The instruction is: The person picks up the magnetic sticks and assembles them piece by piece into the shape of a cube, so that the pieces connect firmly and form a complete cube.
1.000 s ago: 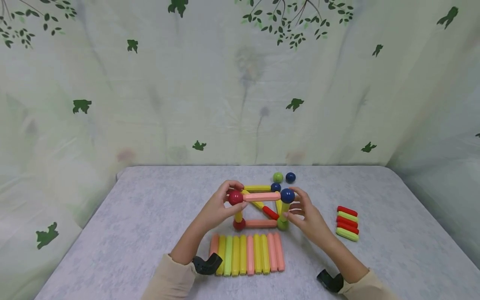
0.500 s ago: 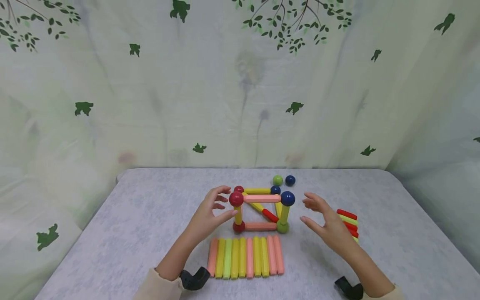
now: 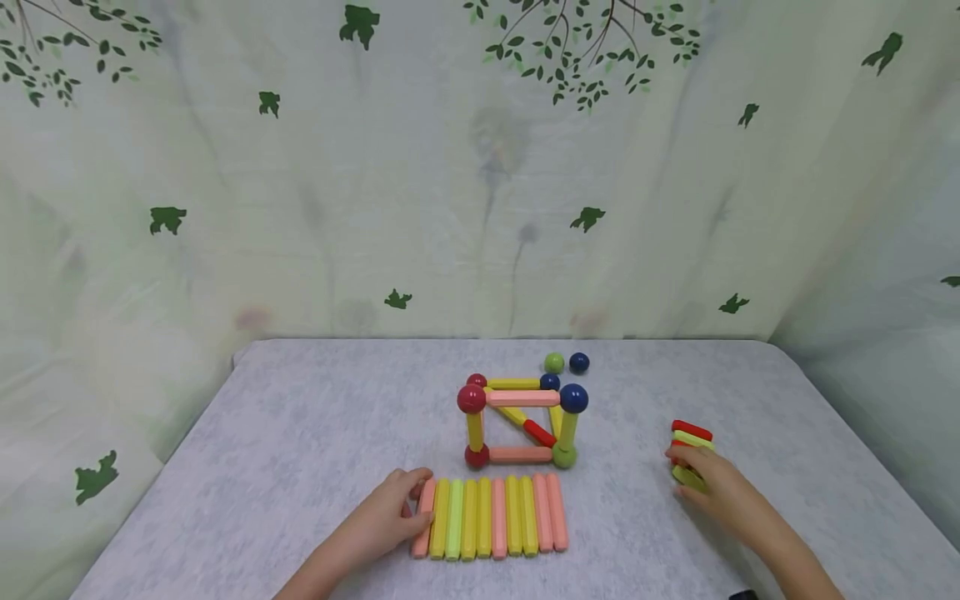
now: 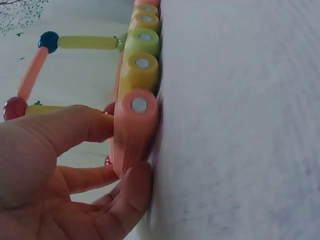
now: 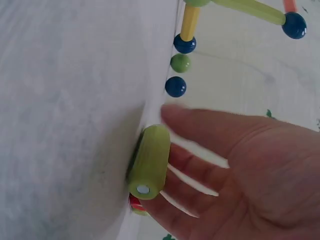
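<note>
Resting on a grey counter (image 3: 300, 433), two bare hands are seen from above, one at each lower side of the frame. The left hand (image 3: 393, 508) lies at lower centre-left, its thumb and fingers pinched around the leftmost pink rod (image 3: 424, 517) of a flat row of rods (image 3: 495, 512). In the left wrist view that pink rod (image 4: 134, 127) is gripped between the thumb above and a fingertip (image 4: 137, 187) below, with yellow and green rods lined up behind it. The row is laid side by side in pink, yellow and green, just below the middle of the frame.

The right hand (image 3: 716, 487) is seen at lower right, laid over a small stack of red and green rods (image 3: 692, 437). In the right wrist view its fingers are spread and nearly straight, cupped loosely beside a green rod (image 5: 148, 160); nothing is clenched, and whether the fingers touch the rod cannot be told.

Between the hands, just above the row, a box-like frame of rods and balls (image 3: 521, 421) stands on the counter, untouched, with a red ball (image 3: 471, 399) and a blue ball (image 3: 573, 398) at its upper near corners. Behind it, a loose green ball (image 3: 554, 362) and a loose dark blue ball (image 3: 579, 362) lie close together.
</note>
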